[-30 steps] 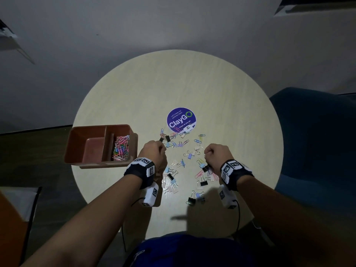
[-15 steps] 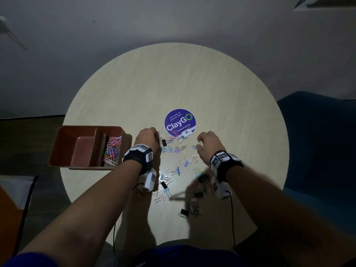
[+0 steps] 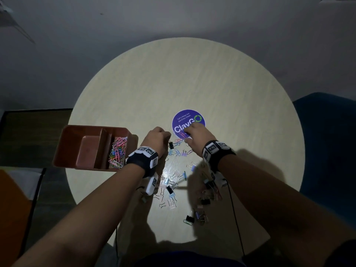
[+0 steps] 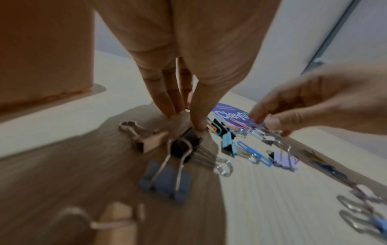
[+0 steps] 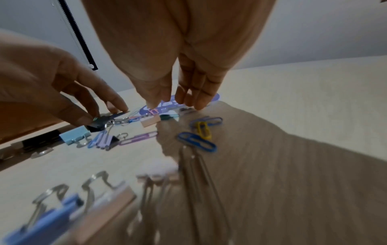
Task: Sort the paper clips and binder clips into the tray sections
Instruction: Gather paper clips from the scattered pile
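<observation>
Black binder clip (image 5: 98,123) sits pinched by the left hand (image 3: 157,139); the right hand (image 3: 196,136) hangs slack-fingered over paper clips (image 5: 199,132), holding nothing. Tangled neighbours could snag and drag along. Tray (image 3: 65,149) overhangs the table (image 3: 192,78) edge, risking tipping; far side lies open.

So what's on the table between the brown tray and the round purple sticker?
Mostly the left hand, with bare table beside it, in the head view.

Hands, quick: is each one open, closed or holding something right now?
Left hand: pinching a black binder clip.
Right hand: open, holding nothing, fingertips down by the purple sticker.
</observation>
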